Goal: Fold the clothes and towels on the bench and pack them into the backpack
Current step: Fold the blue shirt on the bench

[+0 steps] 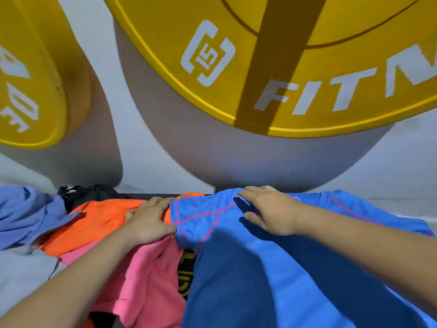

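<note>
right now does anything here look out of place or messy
Nothing damaged or spilled. The orange garment, pink garment and lavender garment lie crumpled in a heap left of the blue shirt.

yellow weight plates (pixel 295 67) overhanging clothes pile (pixel 146 268)

I log: bright light from above, soft grey shadows below the round yellow rubber weight plates (pixel 153 31), overall motion blur, wide-angle bending at my frame edges.

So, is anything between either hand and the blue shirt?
Nothing visible. The right hand lies flat on the blue shirt; the left hand rests at its edge, over the orange garment.
</note>
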Motion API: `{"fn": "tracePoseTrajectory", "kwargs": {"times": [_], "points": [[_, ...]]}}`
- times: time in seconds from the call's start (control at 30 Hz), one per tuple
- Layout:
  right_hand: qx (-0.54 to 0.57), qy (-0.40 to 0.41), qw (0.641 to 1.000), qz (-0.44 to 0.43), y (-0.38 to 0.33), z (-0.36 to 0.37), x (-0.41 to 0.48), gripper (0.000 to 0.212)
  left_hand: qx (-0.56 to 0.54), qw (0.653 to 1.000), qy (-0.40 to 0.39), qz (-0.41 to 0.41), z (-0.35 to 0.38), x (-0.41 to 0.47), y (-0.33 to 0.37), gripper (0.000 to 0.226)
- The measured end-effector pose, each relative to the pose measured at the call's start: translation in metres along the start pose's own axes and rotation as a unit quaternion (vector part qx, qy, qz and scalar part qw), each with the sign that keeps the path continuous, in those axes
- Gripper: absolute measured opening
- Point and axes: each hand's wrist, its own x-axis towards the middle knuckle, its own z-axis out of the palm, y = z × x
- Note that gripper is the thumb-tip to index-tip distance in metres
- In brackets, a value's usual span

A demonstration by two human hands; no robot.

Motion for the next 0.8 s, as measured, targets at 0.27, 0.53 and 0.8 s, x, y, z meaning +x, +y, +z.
{"fn": "tracePoseTrajectory", "kwargs": {"times": [0.27, 0.53, 0.8], "points": [[0.064, 0.01, 0.997, 0.039, -0.074, 0.016, 0.073, 0.061, 0.177, 0.967, 0.184, -0.017, 0.006, 0.001, -0.034, 0.041], [0.091, 0.033, 0.99, 0.101, -0.082, 0.023, 0.105, 0.012, 0.002, 0.964, 0.258, 0.059, 0.027, -0.023, -0.007, 0.028], [0.356, 0.095, 0.922, 0.118, -0.082, 0.009, 0.117, 0.021, -0.324, 0.938, 0.116, -0.034, 0.04, -0.029, 0.008, 0.023]]}}
